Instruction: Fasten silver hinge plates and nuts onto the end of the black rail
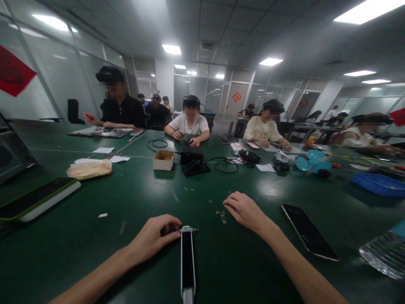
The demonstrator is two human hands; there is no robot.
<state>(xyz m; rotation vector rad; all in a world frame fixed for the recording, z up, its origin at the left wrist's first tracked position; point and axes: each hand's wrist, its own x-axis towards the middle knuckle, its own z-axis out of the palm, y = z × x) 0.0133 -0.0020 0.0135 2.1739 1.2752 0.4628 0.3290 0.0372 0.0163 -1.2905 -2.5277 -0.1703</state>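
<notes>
My left hand (155,236) rests on the green table (95,236) with its fingers curled in a pinch against the top end of a long black strip with a pale edge (187,264). A small metal tip sticks out at that end. My right hand (245,209) lies on the table with fingers bent down, next to several tiny metal rings and screws (220,215). What the right fingertips hold, if anything, is hidden.
A dark phone (308,231) lies right of my right arm, a clear plastic bag (384,253) beyond it. A tablet-like device (38,198) sits at left. A cardboard box (163,160), black gear with cables (194,162) and a blue tray (378,184) lie farther off. Several people sit across the table.
</notes>
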